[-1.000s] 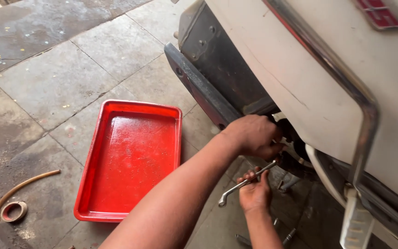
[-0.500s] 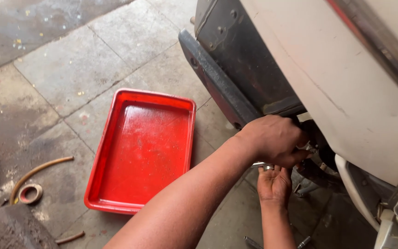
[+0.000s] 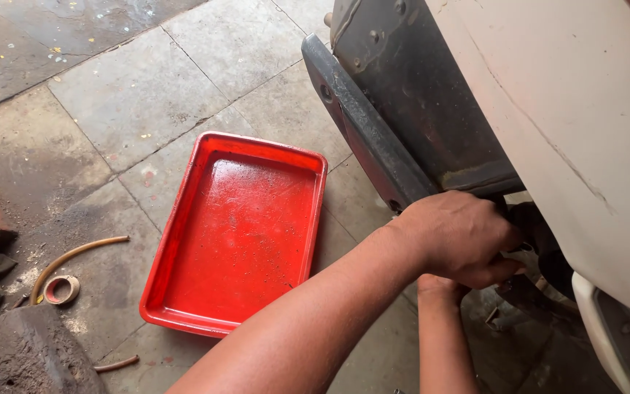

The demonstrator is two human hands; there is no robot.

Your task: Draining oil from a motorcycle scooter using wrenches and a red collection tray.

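Both hands work under the pale scooter body (image 3: 570, 124). Your left hand (image 3: 457, 237) has its grip closed on a metal part (image 3: 523, 254) at the underside; your right hand (image 3: 440, 288) sits beneath it, grip hidden. One red tray (image 3: 235, 233) lies nearby on the tiled floor (image 3: 147, 95).

Left hand (image 3: 457, 237) is curled into a loose fist, forearm stretched across; right hand (image 3: 440, 287) mostly hidden underneath it.
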